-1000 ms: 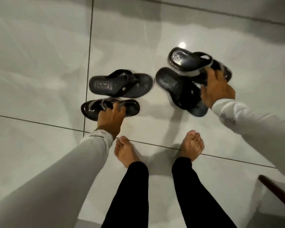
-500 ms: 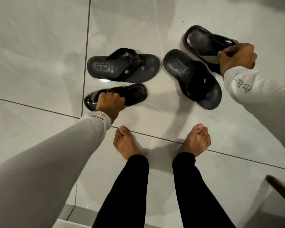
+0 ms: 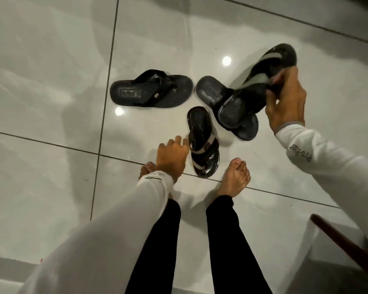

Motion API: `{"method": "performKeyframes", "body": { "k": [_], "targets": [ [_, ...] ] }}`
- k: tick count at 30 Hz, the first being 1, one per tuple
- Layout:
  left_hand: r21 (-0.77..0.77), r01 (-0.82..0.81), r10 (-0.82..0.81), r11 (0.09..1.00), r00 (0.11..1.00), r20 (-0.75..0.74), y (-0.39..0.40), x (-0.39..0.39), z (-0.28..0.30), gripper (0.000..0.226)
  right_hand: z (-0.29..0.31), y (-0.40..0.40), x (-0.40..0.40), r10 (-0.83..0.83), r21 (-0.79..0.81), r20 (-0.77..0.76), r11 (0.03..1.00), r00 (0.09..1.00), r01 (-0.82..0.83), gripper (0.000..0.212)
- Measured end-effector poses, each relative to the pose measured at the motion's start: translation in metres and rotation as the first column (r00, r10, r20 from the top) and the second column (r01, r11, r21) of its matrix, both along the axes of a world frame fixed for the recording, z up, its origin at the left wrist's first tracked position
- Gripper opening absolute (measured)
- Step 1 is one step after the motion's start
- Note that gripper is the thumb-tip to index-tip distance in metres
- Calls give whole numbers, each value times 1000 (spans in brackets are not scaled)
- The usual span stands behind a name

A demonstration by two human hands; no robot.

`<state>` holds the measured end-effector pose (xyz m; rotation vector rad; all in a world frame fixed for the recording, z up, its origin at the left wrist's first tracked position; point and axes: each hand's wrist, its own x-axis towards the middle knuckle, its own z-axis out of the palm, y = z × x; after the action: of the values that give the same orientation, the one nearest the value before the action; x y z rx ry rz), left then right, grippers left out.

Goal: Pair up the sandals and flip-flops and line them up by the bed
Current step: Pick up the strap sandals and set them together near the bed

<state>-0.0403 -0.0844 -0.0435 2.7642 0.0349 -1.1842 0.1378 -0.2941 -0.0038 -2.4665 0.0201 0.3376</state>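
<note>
Glossy sandal (image 3: 203, 143): now turned toe toward your feet; your left hand (image 3: 172, 158) has let go, fingers spread beside it.
Striped sandal (image 3: 261, 81): lifted off the floor (image 3: 51, 102), right hand (image 3: 286, 100) fingers pinching its strap.
Meaning: you pair these two next.

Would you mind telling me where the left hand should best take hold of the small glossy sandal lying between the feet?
Probably the straps of the small glossy sandal, from its left, where the left hand hovers open. The straps arch clear of the flat sole, leaving room for fingers.
</note>
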Motion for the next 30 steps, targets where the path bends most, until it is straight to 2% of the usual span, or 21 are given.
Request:
{"method": "performKeyframes", "body": {
  "k": [2,5,7,9,11,13,16,17,19,21,23,24,26,28,30],
  "targets": [
    [31,-21,20,999,1000,24,27,-19,7,57,3,15,-14,66,-21,-69,997,995,-68,30],
    [96,-81,77,992,996,50,76,-46,21,52,6,40,-32,246,-113,-171,957,954,-267,25],
    [138,-125,116,983,990,75,109,-63,31,48,11,62,-46,387,-80,-206,909,899,-409,37],
    [170,-177,165,969,983,84,135,-78,38,46,14,85,-57,587,-95,-195,786,786,-611,49],
    [187,-224,212,957,974,81,151,-88,44,46,15,107,-63,728,-81,-204,654,655,-752,53],
    [198,-257,241,946,965,100,158,-94,46,44,15,128,-70,801,-14,-260,556,540,-831,45],
    [194,-276,253,941,958,135,159,-99,42,40,5,148,-84,881,-27,-250,408,401,-913,54],
    [186,-269,247,945,959,136,155,-99,40,40,1,148,-88,886,-59,-223,404,407,-913,61],
    [152,-242,222,958,965,137,144,-97,34,39,-3,141,-95,825,-105,-197,519,529,-848,59],
    [97,-230,214,968,965,150,129,-89,27,38,-12,125,-101,679,-167,-257,669,687,-724,55],
    [24,-233,226,972,959,170,112,-77,19,38,-24,105,-111,515,-231,-365,757,776,-611,55],
    [-12,-216,214,976,961,176,103,-69,12,39,-31,95,-116,474,-248,-425,758,771,-603,57],
    [-74,-113,125,991,974,189,88,-51,-5,46,-45,80,-125,480,-234,-540,703,691,-672,62],
    [-107,47,-27,993,982,186,78,-32,-22,55,-59,76,-129,507,-193,-606,654,613,-731,67],
    [-93,204,-193,974,974,117,72,-15,-35,59,-73,76,-131,521,-197,-628,611,577,-767,69]
  ]
}}
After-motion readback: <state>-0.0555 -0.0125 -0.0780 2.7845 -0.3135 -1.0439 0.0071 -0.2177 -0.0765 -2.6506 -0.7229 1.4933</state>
